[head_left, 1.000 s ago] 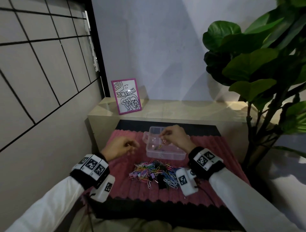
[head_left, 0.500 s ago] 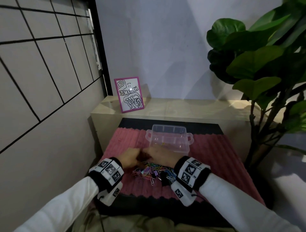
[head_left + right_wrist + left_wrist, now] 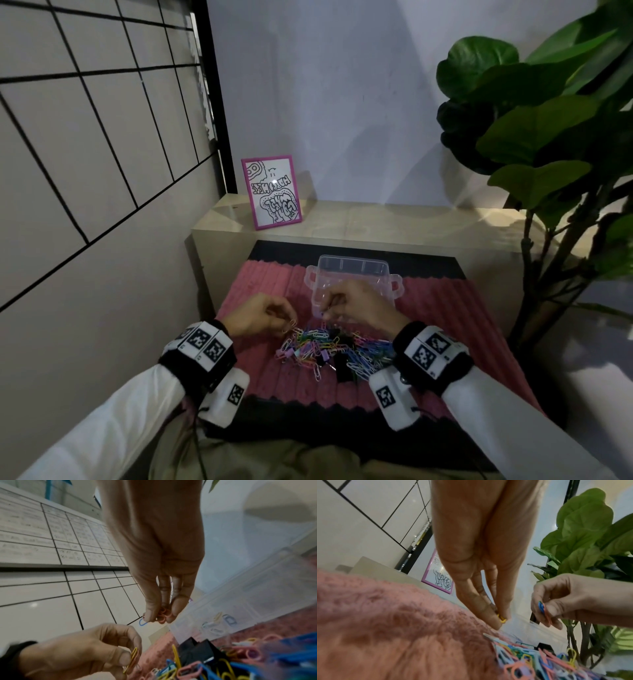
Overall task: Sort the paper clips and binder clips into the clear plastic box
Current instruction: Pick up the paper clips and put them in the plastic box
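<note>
Head view: pile of clips (image 3: 329, 349) sits on the pink mat (image 3: 445, 329), just in front of the box (image 3: 352, 274). Our left hand (image 3: 255, 317) pinches a clip at the pile's left edge; our right hand (image 3: 359, 303) pinches clips above the pile's far edge, near the box wall.

Left wrist view: thumb and forefinger grip a yellow clip (image 3: 502, 619) by one end, just above the mat. Right hand (image 3: 570, 601) holds a blue and a pink clip together.

Right wrist view: fingertips (image 3: 150, 614) clamp pink clips (image 3: 163, 615) with a blue clip (image 3: 142, 622) sticking out. A few clips already lie in a near compartment of the box (image 3: 248, 595).

We judge: paper clips are light, thin, springy wire, and they hook each other, so pinch one loop end and lift slowly. Black binder clips (image 3: 197, 651) look stiffer and bulkier; take them across the body.
</note>
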### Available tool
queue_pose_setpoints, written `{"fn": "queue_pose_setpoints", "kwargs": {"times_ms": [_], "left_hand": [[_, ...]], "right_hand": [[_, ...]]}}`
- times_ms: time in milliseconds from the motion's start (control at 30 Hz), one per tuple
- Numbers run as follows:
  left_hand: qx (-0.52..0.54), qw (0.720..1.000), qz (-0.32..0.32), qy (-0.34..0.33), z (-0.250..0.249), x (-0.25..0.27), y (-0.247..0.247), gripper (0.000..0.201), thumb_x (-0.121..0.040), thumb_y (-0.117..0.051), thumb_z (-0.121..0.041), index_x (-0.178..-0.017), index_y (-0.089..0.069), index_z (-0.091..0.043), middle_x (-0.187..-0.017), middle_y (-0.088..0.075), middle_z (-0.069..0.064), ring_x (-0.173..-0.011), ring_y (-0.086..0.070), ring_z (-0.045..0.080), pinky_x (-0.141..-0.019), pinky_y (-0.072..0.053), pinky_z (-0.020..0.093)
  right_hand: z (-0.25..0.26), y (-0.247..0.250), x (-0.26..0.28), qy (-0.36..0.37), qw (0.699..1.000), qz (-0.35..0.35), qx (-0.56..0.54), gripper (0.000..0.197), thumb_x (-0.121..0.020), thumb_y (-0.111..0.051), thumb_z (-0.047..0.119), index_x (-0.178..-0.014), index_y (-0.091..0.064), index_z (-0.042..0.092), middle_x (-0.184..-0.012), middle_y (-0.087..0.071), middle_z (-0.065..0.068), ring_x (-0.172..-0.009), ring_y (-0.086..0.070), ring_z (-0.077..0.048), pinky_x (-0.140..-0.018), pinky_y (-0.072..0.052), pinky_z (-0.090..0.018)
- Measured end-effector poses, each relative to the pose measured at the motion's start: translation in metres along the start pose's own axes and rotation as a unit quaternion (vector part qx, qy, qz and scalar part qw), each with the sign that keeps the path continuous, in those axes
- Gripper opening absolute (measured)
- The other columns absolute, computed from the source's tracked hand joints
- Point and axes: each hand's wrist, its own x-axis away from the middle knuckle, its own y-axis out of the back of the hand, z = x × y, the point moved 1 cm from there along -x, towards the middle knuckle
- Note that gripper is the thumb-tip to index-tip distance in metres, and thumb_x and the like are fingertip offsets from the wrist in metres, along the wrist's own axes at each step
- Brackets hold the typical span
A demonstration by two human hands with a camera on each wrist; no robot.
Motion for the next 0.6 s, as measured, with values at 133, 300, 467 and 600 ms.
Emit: {"fn": "queue_pose_setpoints", "kwargs": {"times_ms": [133,300,467,600], "left_hand": [[0.074,0.997,-0.009,-0.007,-0.003,0.003,0.003,0.016,-0.081,-0.059,0.005,-0.088,-0.062,-0.009,-0.078,-0.063,0.005,-0.058,-0.064,0.001,-0.062,-0.052,0.012],[0.157,0.987,-0.026,-0.001,-0.002,0.008,0.01,0.015,-0.08,-0.06,0.006,-0.089,-0.063,-0.005,-0.081,-0.06,0.005,-0.067,-0.066,0.005,-0.066,-0.055,0.015],[0.169,0.985,-0.041,-0.004,-0.004,0.012,0.013,0.016,-0.079,-0.06,0.008,-0.087,-0.063,-0.005,-0.078,-0.06,0.006,-0.064,-0.065,0.005,-0.063,-0.054,0.014],[0.122,0.991,-0.051,-0.011,-0.007,0.011,0.019,0.015,-0.08,-0.06,0.007,-0.088,-0.063,-0.005,-0.078,-0.061,0.006,-0.06,-0.064,0.001,-0.06,-0.052,0.011]], "right_hand": [[-0.006,0.004,0.001,-0.023,0.999,-0.002,-0.022,0.008,-0.08,-0.064,-0.005,-0.082,-0.066,0.003,-0.07,-0.065,-0.001,-0.057,-0.062,-0.003,-0.058,-0.053,-0.018],[-0.005,0.021,-0.011,-0.041,0.994,-0.096,-0.035,0.006,-0.081,-0.063,-0.005,-0.086,-0.067,-0.003,-0.067,-0.065,-0.002,-0.054,-0.062,-0.003,-0.061,-0.057,-0.02],[0.003,0.017,-0.018,-0.028,0.99,-0.097,0.101,0.022,-0.087,-0.058,0.001,-0.106,-0.067,0.002,-0.104,-0.07,-0.015,-0.092,-0.066,-0.023,-0.087,-0.053,-0.032],[0.017,-0.006,0.001,0.062,0.977,-0.033,0.2,0.023,-0.09,-0.056,0.012,-0.11,-0.065,0.008,-0.111,-0.068,-0.009,-0.098,-0.064,-0.019,-0.087,-0.049,-0.026]]}}
